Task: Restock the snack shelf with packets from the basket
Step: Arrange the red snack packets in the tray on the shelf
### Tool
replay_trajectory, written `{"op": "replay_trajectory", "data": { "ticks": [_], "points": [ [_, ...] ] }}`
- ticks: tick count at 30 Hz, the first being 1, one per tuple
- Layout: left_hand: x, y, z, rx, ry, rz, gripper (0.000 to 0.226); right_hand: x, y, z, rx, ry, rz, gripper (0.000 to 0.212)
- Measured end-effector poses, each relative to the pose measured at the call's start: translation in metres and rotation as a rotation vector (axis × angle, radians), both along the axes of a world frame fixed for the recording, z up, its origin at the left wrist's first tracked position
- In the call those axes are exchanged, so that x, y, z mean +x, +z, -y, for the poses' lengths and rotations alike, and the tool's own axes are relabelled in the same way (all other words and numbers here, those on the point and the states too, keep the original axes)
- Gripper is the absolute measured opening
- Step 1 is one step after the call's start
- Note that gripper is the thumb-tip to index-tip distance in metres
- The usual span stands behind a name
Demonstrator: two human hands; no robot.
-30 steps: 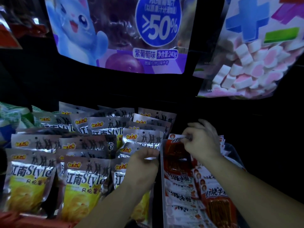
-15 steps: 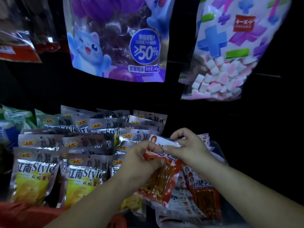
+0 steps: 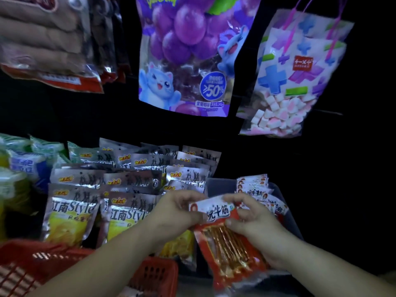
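Note:
A red and white snack packet (image 3: 227, 243) with orange sticks inside hangs tilted in front of the shelf. My left hand (image 3: 175, 211) pinches its top left corner. My right hand (image 3: 255, 219) grips its top right edge and supports its back. Behind it a clear bin (image 3: 220, 184) holds more of the same red packets (image 3: 257, 189) standing in a row. The red basket (image 3: 150, 273) sits at the bottom left, under my left forearm.
Silver and yellow chip packets (image 3: 70, 213) fill the shelf to the left in several rows. Green and blue packets (image 3: 23, 161) lie at far left. Above hang a purple grape candy bag (image 3: 188, 54), a marshmallow bag (image 3: 291, 82) and red-edged sausage packs (image 3: 49, 43).
Both hands have lifted one red packet out of the bin and drawn it nearer, tilted. The view has tipped upward, showing more of the hanging bags and the basket below.

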State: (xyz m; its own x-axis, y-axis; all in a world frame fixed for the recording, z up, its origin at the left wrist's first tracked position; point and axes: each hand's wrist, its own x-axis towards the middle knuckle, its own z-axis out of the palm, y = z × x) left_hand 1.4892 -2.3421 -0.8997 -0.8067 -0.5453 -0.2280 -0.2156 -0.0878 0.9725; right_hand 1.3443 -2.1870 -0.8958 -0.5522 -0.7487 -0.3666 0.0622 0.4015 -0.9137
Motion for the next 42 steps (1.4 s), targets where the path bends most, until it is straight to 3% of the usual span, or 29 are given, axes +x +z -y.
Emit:
{"op": "replay_trajectory", "data": {
  "ticks": [2, 5, 7, 10, 14, 17, 22, 27, 29, 33, 35, 38, 42],
  "points": [
    [0.009, 0.006, -0.009, 0.031, 0.011, -0.048, 0.037, 0.014, 0.011, -0.004, 0.004, 0.016, -0.057, 0.043],
    [0.017, 0.019, -0.019, 0.021, 0.009, -0.098, 0.048, 0.029, 0.026, -0.015, -0.005, 0.022, -0.115, 0.056],
    [0.02, 0.028, -0.027, -0.008, 0.032, -0.12, 0.043, 0.041, 0.039, -0.025, -0.008, 0.022, -0.04, 0.07],
    [0.022, 0.035, -0.04, -0.019, 0.101, -0.162, 0.035, 0.053, 0.049, -0.032, 0.014, 0.032, -0.14, 0.085],
    [0.018, 0.032, -0.053, 0.166, 0.061, -0.184, 0.046, 0.051, 0.05, -0.039, -0.103, -0.154, -0.052, 0.067],
    [0.012, 0.029, -0.063, 0.222, -0.004, -0.116, 0.041, 0.046, 0.049, -0.037, -0.042, -0.245, -0.047, 0.061],
    [-0.001, 0.034, -0.063, 0.213, 0.106, -0.113, 0.043, 0.032, 0.07, -0.045, 0.049, -0.079, 0.048, 0.058],
    [-0.006, 0.052, -0.068, 0.316, -0.125, -0.22, 0.069, 0.022, 0.08, -0.052, -0.002, -0.179, 0.05, 0.061],
    [-0.009, 0.054, -0.07, 0.258, -0.093, -0.232, 0.068, 0.021, 0.081, -0.05, -0.006, -0.194, 0.054, 0.059],
    [-0.015, 0.058, -0.071, 0.079, 0.0, -0.196, 0.048, 0.023, 0.083, -0.046, -0.028, -0.279, -0.352, 0.039],
    [-0.018, 0.063, -0.077, -0.088, -0.02, -0.225, 0.04, 0.027, 0.09, -0.042, -0.164, -0.292, -0.265, 0.027],
    [-0.017, 0.074, -0.088, -0.246, -0.117, -0.304, 0.027, 0.025, 0.094, -0.038, -0.292, -0.227, -0.012, 0.038],
    [-0.009, 0.074, -0.089, -0.167, -0.177, -0.294, 0.03, 0.017, 0.091, -0.041, -0.316, -0.254, -0.178, 0.045]
  ]
}}
